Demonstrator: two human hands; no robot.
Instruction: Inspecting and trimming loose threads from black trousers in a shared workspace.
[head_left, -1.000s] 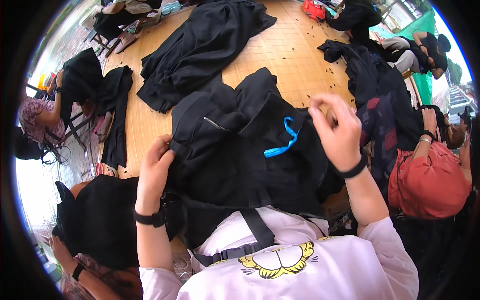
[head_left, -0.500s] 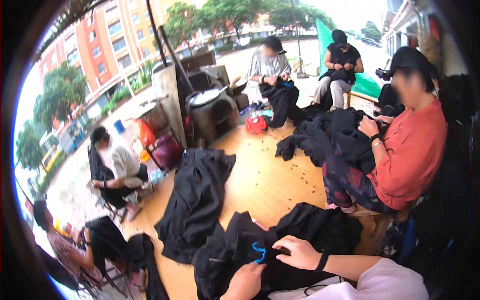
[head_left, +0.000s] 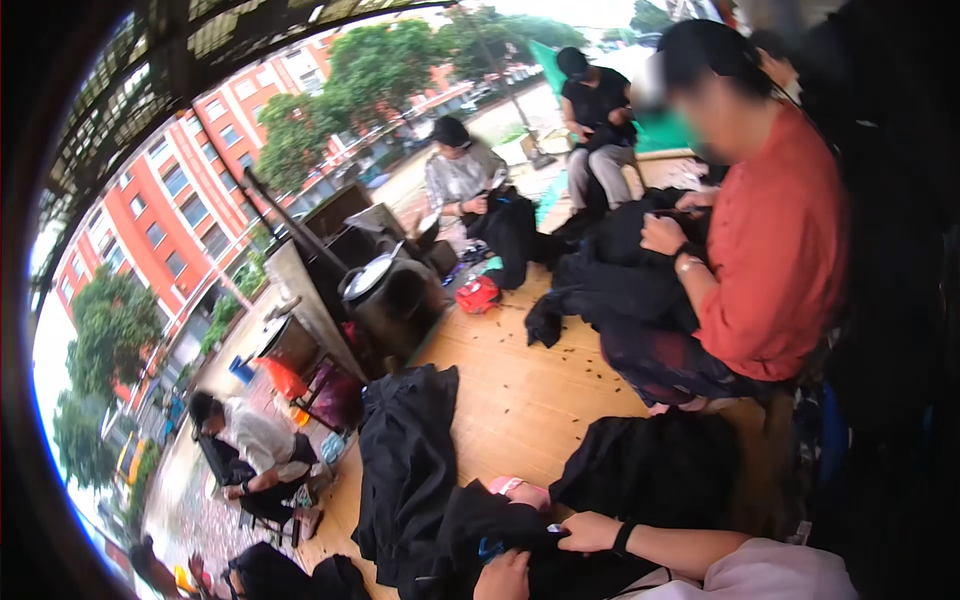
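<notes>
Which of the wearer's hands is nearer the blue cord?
Left. The left hand is just below the blue cord in view; the right hand is farther off, to its right.

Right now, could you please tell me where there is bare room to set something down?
The flat tan surface is mostly bare between the long black cloth garment and rumpled black cloth pile; loose black fabric crowds the left hand and right hand.

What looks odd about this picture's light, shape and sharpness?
Head view: the red building tilts within the fisheye's black rim; head view: the pavement looks washed out; head view: the black garment loses detail, and the left hand and right hand look slightly soft.
</notes>
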